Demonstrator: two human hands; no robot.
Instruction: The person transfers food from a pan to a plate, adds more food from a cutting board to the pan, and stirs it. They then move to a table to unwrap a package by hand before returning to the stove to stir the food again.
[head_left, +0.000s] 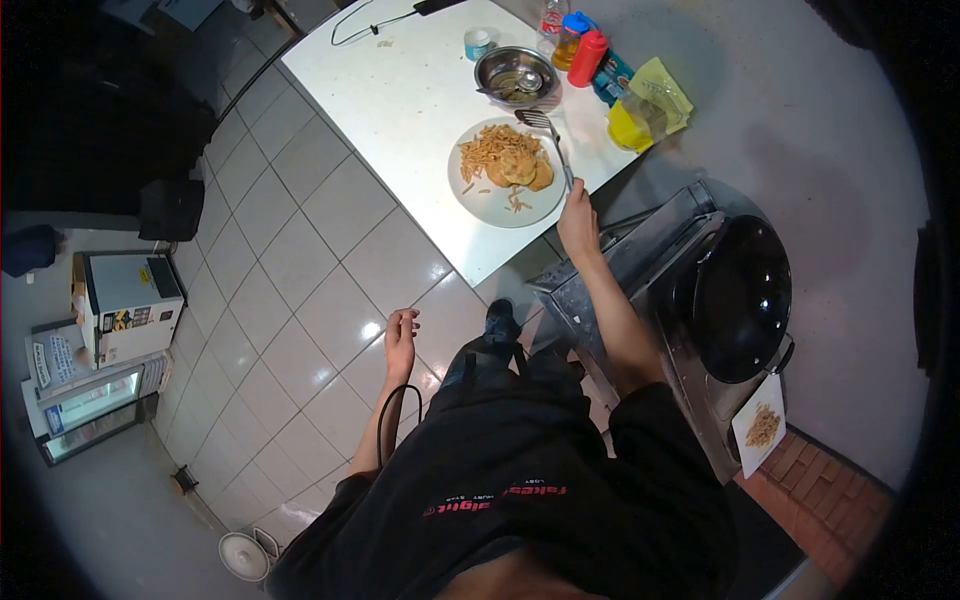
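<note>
My right hand [578, 222] is closed around the handle of a slotted metal spatula [560, 150] at the table's right edge. The spatula's head points toward a metal bowl [515, 77] that has a spoon in it. Just left of the spatula, a round plate [488, 208] on the white table [400, 140] carries pale brown strips [487, 150] and golden, flat-looking pieces of food [517, 168]. My left hand [401, 330] hangs over the tiled floor, away from the table, its fingers partly curled with nothing visible in them.
A black wok [742, 300] sits on the metal stove [665, 300] at the right, beside a white tray [745, 440] with brown strips. Red [588, 58] and blue-capped [570, 42] bottles, a yellow packet [632, 122] and a small tub [477, 43] stand along the table's far side.
</note>
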